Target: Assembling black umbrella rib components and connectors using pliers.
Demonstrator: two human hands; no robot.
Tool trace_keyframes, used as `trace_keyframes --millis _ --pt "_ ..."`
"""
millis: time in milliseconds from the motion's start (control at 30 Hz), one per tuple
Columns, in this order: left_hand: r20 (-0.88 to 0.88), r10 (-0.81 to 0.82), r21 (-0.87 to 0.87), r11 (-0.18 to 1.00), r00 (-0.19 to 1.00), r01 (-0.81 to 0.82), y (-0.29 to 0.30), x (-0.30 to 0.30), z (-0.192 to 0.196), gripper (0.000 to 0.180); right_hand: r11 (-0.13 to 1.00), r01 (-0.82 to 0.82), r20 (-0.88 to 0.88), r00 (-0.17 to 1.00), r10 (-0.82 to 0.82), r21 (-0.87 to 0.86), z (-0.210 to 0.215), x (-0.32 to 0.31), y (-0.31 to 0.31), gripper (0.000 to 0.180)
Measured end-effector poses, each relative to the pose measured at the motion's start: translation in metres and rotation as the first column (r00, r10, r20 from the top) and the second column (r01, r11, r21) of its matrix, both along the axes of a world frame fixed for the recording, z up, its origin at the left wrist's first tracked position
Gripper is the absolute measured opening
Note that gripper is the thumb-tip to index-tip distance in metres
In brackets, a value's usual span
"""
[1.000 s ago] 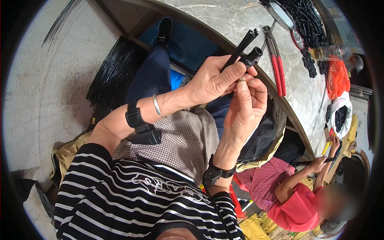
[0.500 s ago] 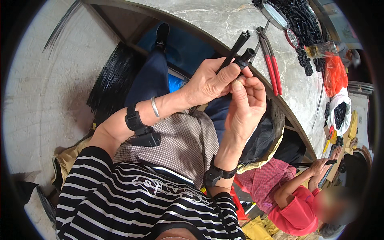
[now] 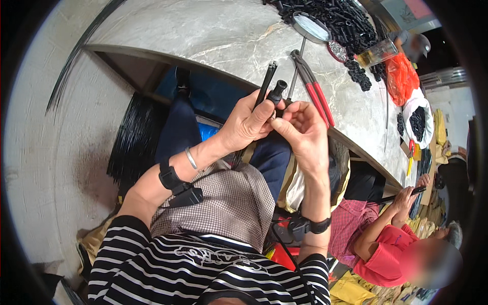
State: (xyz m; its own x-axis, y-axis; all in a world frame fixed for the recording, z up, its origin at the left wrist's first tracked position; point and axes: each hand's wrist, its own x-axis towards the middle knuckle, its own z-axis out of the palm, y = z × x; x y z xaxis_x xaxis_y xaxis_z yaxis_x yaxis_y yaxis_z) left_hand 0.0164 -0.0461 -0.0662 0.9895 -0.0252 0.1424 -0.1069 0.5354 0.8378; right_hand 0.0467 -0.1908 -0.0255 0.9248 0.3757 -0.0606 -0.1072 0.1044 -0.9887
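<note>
My left hand (image 3: 248, 123) grips a bunch of thin black rods (image 3: 266, 81) pointing up and away, together with a black tubular fitting (image 3: 277, 92) that has a flared, hollow end. Its thumb presses against the fitting. My right hand (image 3: 309, 133) meets it at the fitting's lower end, thumb and forefinger pinched around something tiny that I cannot make out. Both hands are above my lap, near the table's front edge. Just beyond the right fingers, red-handled pliers (image 3: 319, 101) lie on the table beside a thin metal shaft (image 3: 300, 63).
On the grey table (image 3: 203, 30) are a round metal dish (image 3: 311, 26), a small red dish of metal bits (image 3: 337, 51) and a heap of black parts (image 3: 351, 23). Farther right are a red bag (image 3: 401, 76), a white bag (image 3: 428, 119) and a co-worker (image 3: 384, 256) holding black rods.
The view has shifted, so the table things and my hands appear farther left. The left hand still holds the rods and fitting; the right hand stays pinched at the fitting's lower end.
</note>
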Motion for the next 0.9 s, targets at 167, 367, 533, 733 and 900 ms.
trace_keyframes --millis 167,367,533,733,900 --pt "0.04 -0.067 0.074 0.995 0.997 0.064 0.018 0.01 -0.011 0.062 0.449 0.519 0.663 0.701 0.264 -0.728 0.015 0.041 -0.03 0.046" --pt "0.12 -0.032 -0.016 0.999 0.992 0.034 0.022 0.025 -0.017 0.053 0.226 0.673 0.691 0.576 0.437 -0.704 -0.026 0.085 -0.046 0.038" --pt "0.056 0.027 0.092 0.995 0.998 -0.033 0.036 0.02 -0.013 0.065 0.741 0.036 0.165 0.981 0.101 -0.67 0.019 0.065 -0.041 0.032" --pt "-0.101 0.096 0.152 0.985 0.99 -0.08 0.039 0.028 -0.003 0.079 0.942 -0.313 -0.289 0.919 0.268 -0.121 0.044 -0.028 -0.054 0.044" --pt "-0.125 0.126 0.209 0.973 0.984 -0.097 0.025 0.024 0.002 0.084 0.914 -0.399 -0.435 0.812 0.391 0.076 0.027 -0.043 -0.055 0.05"
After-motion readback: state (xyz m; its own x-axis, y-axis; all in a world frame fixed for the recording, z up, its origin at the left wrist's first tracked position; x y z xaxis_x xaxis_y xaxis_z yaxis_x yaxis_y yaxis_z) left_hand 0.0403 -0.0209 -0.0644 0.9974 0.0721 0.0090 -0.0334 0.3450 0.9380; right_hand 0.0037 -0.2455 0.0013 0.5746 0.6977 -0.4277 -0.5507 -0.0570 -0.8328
